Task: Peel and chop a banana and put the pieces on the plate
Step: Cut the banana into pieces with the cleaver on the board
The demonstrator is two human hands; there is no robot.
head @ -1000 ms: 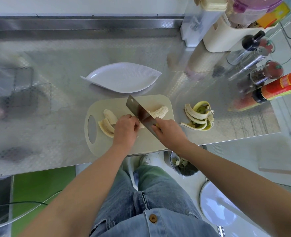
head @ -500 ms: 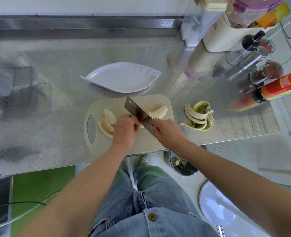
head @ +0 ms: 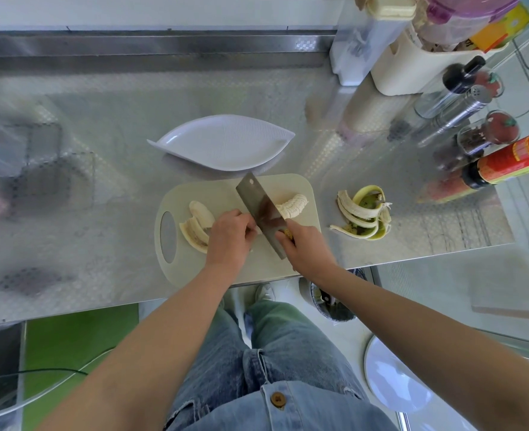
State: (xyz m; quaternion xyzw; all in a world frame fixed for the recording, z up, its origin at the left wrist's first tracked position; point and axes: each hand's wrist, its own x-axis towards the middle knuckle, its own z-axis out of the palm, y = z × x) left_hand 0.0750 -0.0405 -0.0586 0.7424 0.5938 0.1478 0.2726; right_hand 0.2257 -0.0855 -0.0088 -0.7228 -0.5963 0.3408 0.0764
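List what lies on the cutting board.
Banana halves at left, a sliced piece at right, the knife between. What lies under the left grip, beside the blade, is covered.

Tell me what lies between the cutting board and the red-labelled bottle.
The head view shows the banana peel on the steel counter between the cutting board and the red-labelled bottle, touching neither.

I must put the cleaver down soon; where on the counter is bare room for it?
Bare counter lies left of the cutting board and white plate. A narrow gap separates board and banana peel. Bottles crowd the right edge.
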